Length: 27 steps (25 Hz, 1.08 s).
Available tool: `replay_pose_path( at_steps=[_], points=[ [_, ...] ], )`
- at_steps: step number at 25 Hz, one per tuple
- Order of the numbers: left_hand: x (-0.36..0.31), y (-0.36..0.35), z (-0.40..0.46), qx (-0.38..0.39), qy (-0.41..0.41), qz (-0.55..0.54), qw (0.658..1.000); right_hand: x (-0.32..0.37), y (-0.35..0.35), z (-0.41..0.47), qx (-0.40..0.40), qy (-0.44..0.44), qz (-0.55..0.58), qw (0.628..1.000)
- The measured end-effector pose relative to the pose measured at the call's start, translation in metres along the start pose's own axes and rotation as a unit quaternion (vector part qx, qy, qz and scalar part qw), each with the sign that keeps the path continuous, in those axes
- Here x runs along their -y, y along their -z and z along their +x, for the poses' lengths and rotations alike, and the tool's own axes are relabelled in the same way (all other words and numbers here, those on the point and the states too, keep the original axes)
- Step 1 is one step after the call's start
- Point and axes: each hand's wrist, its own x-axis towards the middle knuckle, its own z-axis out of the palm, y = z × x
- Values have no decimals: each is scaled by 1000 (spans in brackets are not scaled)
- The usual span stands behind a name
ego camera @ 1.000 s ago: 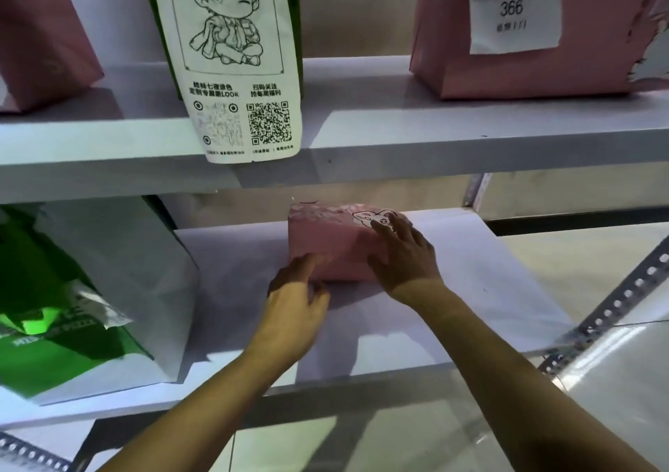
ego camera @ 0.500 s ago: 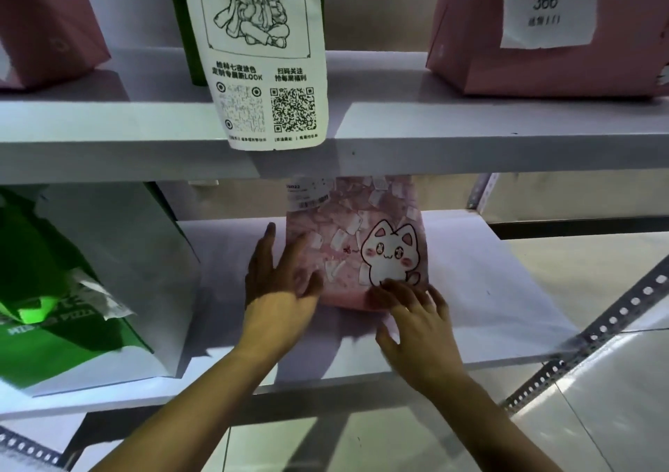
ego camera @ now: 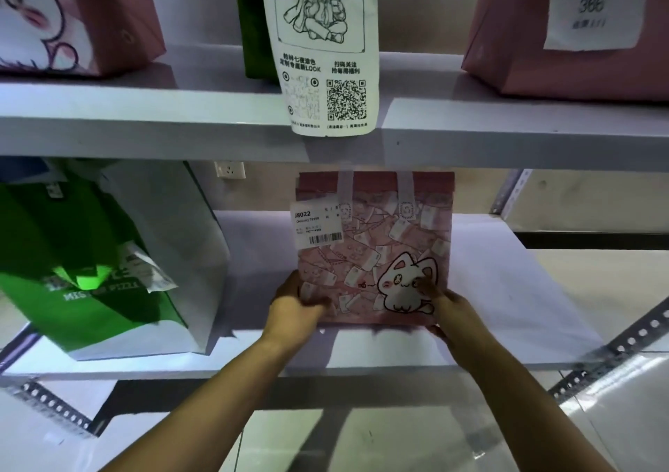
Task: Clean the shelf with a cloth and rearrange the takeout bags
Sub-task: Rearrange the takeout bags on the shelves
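1. Head view: pink paper takeout bag with a cartoon cat print (ego camera: pixel 374 250) stands upright on the lower white shelf board (ego camera: pixel 506 290), around the middle of its width and close to its front edge, its top rim just under the upper white shelf board (ego camera: pixel 144 124)
2. Left hand (ego camera: pixel 295 307) grips the bag's lower left corner, fingers curled round the side and thumb on the printed face; right hand (ego camera: pixel 447 308) holds the lower right corner, fingertips pressed flat on the cat drawing
3. White printed order label (ego camera: pixel 318 228) is stuck on the bag's upper left, and two pale flat handles (ego camera: pixel 405 191) lie folded down against the front
4. Green and white takeout bag (ego camera: pixel 108 261) leans at the left end of the same board, well apart from the pink one
5. On the upper board stand two more pink bags and a green bag with a long white cartoon receipt (ego camera: pixel 325 48) hanging over the front edge
6. Judgement: the pink bag looks light and thin-walled, stiff only at its creases, so it would likely crumple if squeezed mid-panel; the bottom corners or the handles seem the safest holds, keeping it level in case food is inside
7. No cloth is in sight
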Motion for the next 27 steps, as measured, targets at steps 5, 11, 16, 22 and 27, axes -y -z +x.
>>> replay_pose_path(
  at_steps=[5, 11, 16, 22, 27],
  points=[
    [9, 20, 4, 24, -21, -15, 999, -18, 18, 5, 29, 62, 62, 996],
    [30, 18, -1, 15, -16, 39, 999, -34, 19, 13, 4, 87, -105, 991],
    [27, 26, 2, 38, -35, 81, 995, -27, 19, 10, -10, 101, -81, 992],
    [12, 23, 1, 41, -49, 82, 995, -18, 18, 7, -15, 134, -87, 987],
    [11, 25, 2, 43, -30, 91, 994, -23, 20, 7, -16, 120, -100, 988]
  ],
)
